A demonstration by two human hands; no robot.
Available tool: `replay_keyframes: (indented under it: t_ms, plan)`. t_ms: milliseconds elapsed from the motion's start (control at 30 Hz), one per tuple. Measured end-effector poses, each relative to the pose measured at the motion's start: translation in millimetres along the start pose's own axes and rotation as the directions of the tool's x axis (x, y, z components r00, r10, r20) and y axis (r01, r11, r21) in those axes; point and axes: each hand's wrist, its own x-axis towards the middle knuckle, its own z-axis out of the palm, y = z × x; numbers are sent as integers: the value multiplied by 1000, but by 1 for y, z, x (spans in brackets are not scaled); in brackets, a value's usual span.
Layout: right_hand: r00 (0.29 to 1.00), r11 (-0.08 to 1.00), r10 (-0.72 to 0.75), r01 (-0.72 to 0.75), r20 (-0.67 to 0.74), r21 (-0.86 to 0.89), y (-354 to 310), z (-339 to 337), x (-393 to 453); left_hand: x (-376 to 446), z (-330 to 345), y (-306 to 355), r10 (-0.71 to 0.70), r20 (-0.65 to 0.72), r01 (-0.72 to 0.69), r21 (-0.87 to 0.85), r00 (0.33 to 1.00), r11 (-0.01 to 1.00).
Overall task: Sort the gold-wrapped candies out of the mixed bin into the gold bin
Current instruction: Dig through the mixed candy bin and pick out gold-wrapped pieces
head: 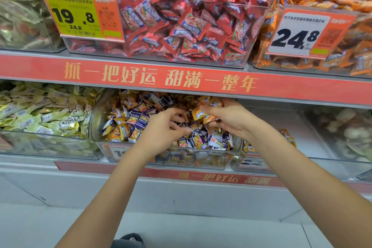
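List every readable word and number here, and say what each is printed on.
"19.8" and "24.8": yellow price tag on the red candy bin.
"24.8": white price tag on the orange candy bin.
"抓一把好运 甜满一整年": red shelf strip.
"Dove": pale gold wrappers in the left lower bin.
Tags on the lower bins, the small print and the mixed bin's wrappers: hidden or blurred.

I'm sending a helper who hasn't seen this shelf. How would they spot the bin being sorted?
Find the red shelf banner with gold lettering; just below it, on the lower shelf, stands the mixed bin, clear-walled, with both hands in it. Unlike the pale gold bin to its left, it holds orange-gold and purple wrappers mixed together.
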Motion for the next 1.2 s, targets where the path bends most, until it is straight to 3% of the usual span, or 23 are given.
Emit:
replay_keyframes:
  t_ms: [67,133,267,400,533,633,733,900,1033,1200]
  plan:
    - [986,990,-105,92,-128,-103,1,-20,-13,0,-2,-2,8,-8,-8,29,1000,1000]
    - [965,985,-157,139,-209,-99,6,-44,-29,-1,-1,-3,24,-14,-24,38,1000,999]
    - [917,997,-64,72,-395,5,32,-93,-44,-6,8,2,67,22,-69,104,997,992]
    - [925,995,103,-97,-365,35,52,-125,-37,-9,13,3,102,64,-116,288,993,951]
    - [931,991,126,-132,-341,6,61,-138,-33,-10,15,3,138,48,-146,382,989,913]
    - [932,986,39,-94,-360,-137,66,-146,-33,-8,10,2,146,42,-151,385,988,910]
    - [927,966,-87,-11,-366,-257,69,-151,-33,-8,1,2,113,120,-151,385,986,911]
    - [841,902,-318,127,-437,-412,61,-133,-43,-7,-18,-6,5,154,-71,421,988,904]
    - [795,767,-548,354,-259,-535,39,-80,-60,-6,-24,-11,-65,174,-20,448,983,894]
    - [823,611,-561,483,87,-628,29,-20,-43,-7,-20,-8,-32,174,-44,417,984,908]
